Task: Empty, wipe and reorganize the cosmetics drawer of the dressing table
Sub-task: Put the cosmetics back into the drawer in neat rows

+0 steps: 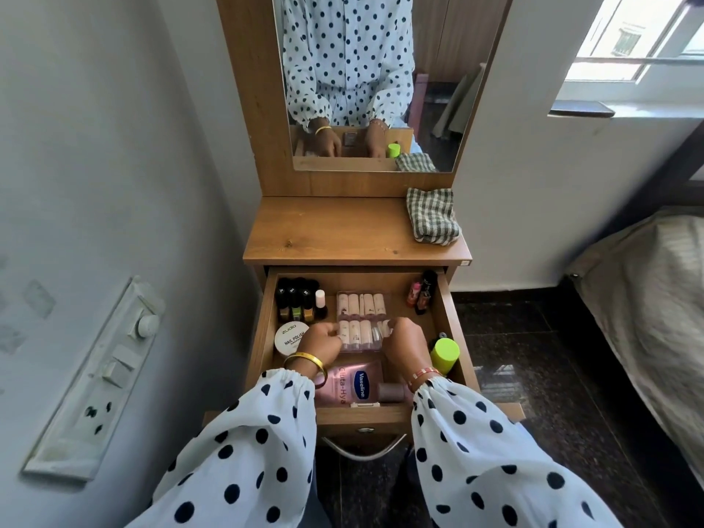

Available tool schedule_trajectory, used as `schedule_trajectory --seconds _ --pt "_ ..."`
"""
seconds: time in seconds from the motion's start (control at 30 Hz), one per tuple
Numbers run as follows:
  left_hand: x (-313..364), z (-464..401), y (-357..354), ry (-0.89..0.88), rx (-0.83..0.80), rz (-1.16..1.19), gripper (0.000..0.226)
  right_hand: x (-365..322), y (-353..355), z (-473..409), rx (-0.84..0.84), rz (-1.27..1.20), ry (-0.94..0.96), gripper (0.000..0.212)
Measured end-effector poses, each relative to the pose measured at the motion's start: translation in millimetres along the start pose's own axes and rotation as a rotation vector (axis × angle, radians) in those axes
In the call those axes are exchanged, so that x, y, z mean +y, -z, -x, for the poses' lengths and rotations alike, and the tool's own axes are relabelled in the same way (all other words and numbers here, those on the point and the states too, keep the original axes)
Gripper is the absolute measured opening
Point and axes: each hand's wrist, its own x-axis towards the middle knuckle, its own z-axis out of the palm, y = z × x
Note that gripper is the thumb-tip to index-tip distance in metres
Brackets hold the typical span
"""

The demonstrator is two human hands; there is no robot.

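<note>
Both hands, left (323,342) and right (405,337), fingers curled on the clear lipstick tray (360,325) inside the open drawer (445,318).

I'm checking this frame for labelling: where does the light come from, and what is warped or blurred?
Head view: daylight enters from the window at upper right, overexposed there; the drawer interior is dimmer but the Vaseline bottle label reads clearly; wide-angle distortion bends the wall switch panel and the bed; both hands, left and right, look slightly soft.
</note>
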Motion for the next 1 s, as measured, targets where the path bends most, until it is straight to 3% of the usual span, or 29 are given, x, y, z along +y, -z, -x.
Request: schedule_trajectory --seconds 0.23,0.6,0.8,1.0 --pt "1 12 19 -0.073 0.169 0.090 0.032 -5 10 18 0.109 -0.176 0.170 0.033" --pt "8 68 24 -0.282 0.098 0.062 0.026 -2 45 72 0.129 -0.287 0.311 0.027" --pt "-4 98 12 -0.380 0.100 -0.053 0.029 17 30 102 0.122 -0.162 0.371 0.031" --pt "-37 112 -2 -0.550 0.197 -0.396 0.030 47 2 123 0.252 0.126 0.630 0.029"
